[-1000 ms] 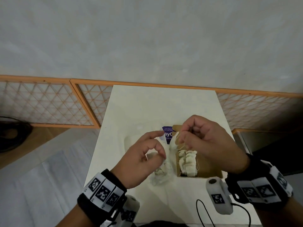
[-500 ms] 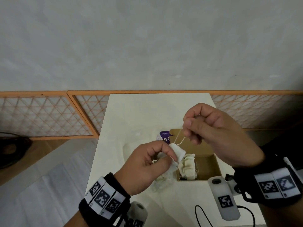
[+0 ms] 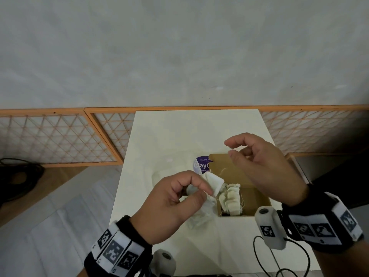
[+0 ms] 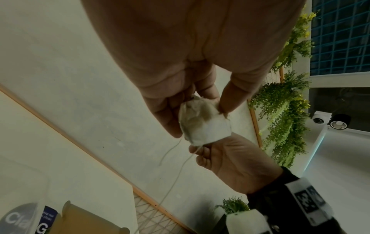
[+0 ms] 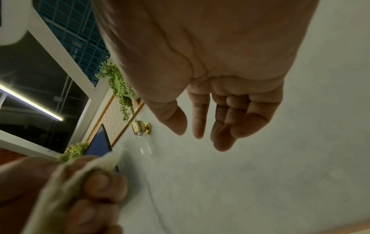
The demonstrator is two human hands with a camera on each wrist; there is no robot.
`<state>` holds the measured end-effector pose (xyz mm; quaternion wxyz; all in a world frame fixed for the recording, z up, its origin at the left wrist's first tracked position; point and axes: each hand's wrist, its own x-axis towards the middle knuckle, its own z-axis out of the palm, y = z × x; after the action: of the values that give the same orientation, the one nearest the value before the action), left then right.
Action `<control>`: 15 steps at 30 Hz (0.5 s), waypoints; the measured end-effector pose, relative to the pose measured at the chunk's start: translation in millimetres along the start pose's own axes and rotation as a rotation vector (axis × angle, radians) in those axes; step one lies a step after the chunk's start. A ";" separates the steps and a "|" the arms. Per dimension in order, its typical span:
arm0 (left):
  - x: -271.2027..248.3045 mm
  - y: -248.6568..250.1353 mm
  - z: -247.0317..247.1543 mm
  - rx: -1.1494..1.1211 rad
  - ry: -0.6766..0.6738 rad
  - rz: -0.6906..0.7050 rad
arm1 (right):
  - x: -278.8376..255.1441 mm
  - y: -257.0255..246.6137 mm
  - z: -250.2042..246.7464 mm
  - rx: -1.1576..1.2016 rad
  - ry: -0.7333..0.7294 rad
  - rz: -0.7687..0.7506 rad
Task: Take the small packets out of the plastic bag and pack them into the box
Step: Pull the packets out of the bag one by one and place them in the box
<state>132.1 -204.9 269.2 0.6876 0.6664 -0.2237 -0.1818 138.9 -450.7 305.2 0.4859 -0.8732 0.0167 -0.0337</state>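
So I've got one small packet pinched in my left hand, thumb on one side and fingers on the other, held just off the near-left corner of the box. Its thread dangles loose below it (looks like a teabag, basically). My right hand hovers over the box's far half with the fingers loosely spread and a gap between thumb and forefinger, gripping nothing as far as the wrist view shows.

The box is brown cardboard, open, sitting on the white table. A row of packets is already stood on edge along the box's left side, and the right part of the box shows bare cardboard. The clear plastic bag lies crumpled on the table just left of the box, right under my left hand. Behind the box's far-left corner there's a purple label with white lettering, partly hidden by the box flap.
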 end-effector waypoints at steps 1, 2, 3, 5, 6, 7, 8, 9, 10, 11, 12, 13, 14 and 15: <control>-0.3 -0.5 -0.9 -0.003 0.007 -0.004 | -5.8 -1.3 1.3 0.036 0.004 -0.014; -0.3 -0.7 -1.6 -0.005 0.015 -0.006 | -11.4 -3.0 3.3 0.072 -0.001 -0.037; -0.3 -0.7 -2.2 -0.010 0.022 -0.008 | -16.4 -5.1 6.2 0.102 -0.024 -0.057; 0.6 -0.7 -3.0 -0.018 0.029 -0.008 | -24.2 -7.1 13.5 0.141 -0.100 -0.072; 1.4 -1.0 -3.6 -0.018 0.031 -0.005 | -25.9 -6.3 18.3 0.158 -0.129 -0.066; 2.1 -1.8 -4.2 -0.018 0.033 -0.003 | -27.0 -6.3 23.5 0.187 -0.147 -0.055; 3.0 -3.4 -4.7 -0.019 0.038 0.001 | -27.3 -6.3 28.3 0.211 -0.159 -0.053; 4.4 -5.2 -4.9 -0.022 0.043 0.006 | -26.8 -5.4 31.9 0.231 -0.162 -0.066; 5.3 -6.9 -4.9 -0.025 0.051 0.012 | -25.6 -4.0 35.2 0.250 -0.160 -0.081; 6.3 -8.5 -4.9 -0.026 0.063 0.020 | -24.3 -3.0 37.4 0.271 -0.149 -0.084; 6.8 -9.6 -4.8 -0.018 0.082 0.029 | -23.1 -2.2 38.4 0.292 -0.132 -0.079; 7.2 -10.5 -4.6 -0.006 0.106 0.036 | -21.7 -1.8 38.6 0.300 -0.119 -0.073; 7.7 -11.5 -4.5 0.002 0.128 0.038 | -20.0 -0.9 38.8 0.295 -0.112 -0.066; 8.7 -12.6 -4.6 0.008 0.148 0.040 | -18.4 0.1 38.7 0.283 -0.109 -0.058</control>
<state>142.5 -206.4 257.1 0.7032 0.6761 -0.1862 -0.1175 123.5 -416.8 284.1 0.6030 -0.7968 -0.0397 -0.0021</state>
